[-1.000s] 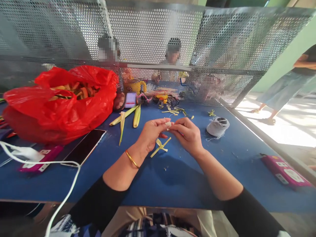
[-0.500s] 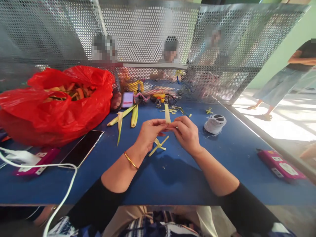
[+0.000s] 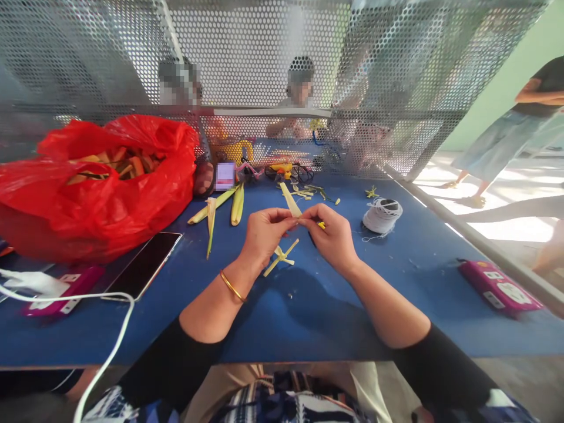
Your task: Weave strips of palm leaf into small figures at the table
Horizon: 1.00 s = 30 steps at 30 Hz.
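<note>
My left hand (image 3: 263,234) pinches a pale yellow husk strip (image 3: 291,201) between thumb and fingers, above the table. My right hand (image 3: 331,234) meets it there, its fingertips closed on the lower end of the same strip. The strip's wide free end points away from me and leans left. Both hands' fingers hide the end they grip. A small yellow bit shows beside my right fingers. Just below the hands, a cross-shaped piece of knotted husk strips (image 3: 282,258) lies on the blue table (image 3: 308,335).
Loose husks (image 3: 237,205) lie left of centre beside a phone with a lit screen (image 3: 225,176). A red plastic bag (image 3: 171,194) full of husks fills the left, near a dark phone (image 3: 147,264). White string (image 3: 381,216) and a magenta case (image 3: 500,286) stand right. Perforated metal screen (image 3: 255,53) behind.
The strip's free end has tilted from nearly straight ahead over to the left. Both hands stay together, gripping its lower end. The view has shifted slightly.
</note>
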Motion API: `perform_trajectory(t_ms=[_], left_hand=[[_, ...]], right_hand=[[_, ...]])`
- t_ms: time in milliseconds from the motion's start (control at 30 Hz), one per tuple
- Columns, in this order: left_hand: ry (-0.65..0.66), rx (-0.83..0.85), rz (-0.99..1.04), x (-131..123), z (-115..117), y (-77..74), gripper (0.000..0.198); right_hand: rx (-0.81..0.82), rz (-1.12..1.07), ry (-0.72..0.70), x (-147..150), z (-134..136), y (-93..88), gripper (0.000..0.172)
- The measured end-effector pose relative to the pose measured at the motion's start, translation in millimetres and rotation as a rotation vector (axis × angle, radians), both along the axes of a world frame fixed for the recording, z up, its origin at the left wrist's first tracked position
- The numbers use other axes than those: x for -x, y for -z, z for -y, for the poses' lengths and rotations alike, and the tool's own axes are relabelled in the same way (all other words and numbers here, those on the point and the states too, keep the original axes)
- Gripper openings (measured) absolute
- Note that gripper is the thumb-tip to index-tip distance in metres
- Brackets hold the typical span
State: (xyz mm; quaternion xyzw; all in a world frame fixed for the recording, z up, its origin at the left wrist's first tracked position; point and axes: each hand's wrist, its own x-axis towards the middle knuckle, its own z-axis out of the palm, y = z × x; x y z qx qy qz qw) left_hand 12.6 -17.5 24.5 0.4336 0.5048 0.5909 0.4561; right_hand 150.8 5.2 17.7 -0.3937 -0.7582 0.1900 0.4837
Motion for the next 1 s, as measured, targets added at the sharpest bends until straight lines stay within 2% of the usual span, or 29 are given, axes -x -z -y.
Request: perform_trajectory(t_ms=[133,233,300,433,567,800,900,1000], left_hand=[[0.039,-0.002,-0.038,-0.5,0.6,-0.9,0.012],[0.032,0.006,-0.008,-1.1,0.2,-0.8,0.011],[0.024,0.006,0.024,-1.6,0.0,-0.1,0.013],[0.063,-0.013,0.040,-2.2,-0.6,2.5,0.013],[0.096,-0.072,0.004,-1.4,-1.7,4.8,0.023],[0.183,-0.010,0.116,1.6,-2.8,2.1,0.034],[0.211,0.031,0.189,3.0,-2.1,0.2,0.029],[0.212,0.059,0.236,4.2,-1.1,-1.9,0.022]], right_hand=[[0.072,-0.095,-0.025,-0.1,-0.2,-0.8,0.008],[0.153,-0.176,-0.076,-0.1,-1.6,-0.5,0.017],[0.176,-0.204,-0.089,-0.4,-3.0,0.0,0.017],[0.162,-0.237,-0.052,-1.3,-4.8,1.2,0.016],[0.199,-0.264,-0.034,-1.4,-5.7,2.2,0.015],[0.397,-0.485,-0.252,-1.7,-10.0,2.5,0.026],[0.373,-0.513,-0.283,-1.3,-10.0,2.9,0.021],[0.264,-0.459,-0.275,-1.4,-8.6,3.1,0.016]])
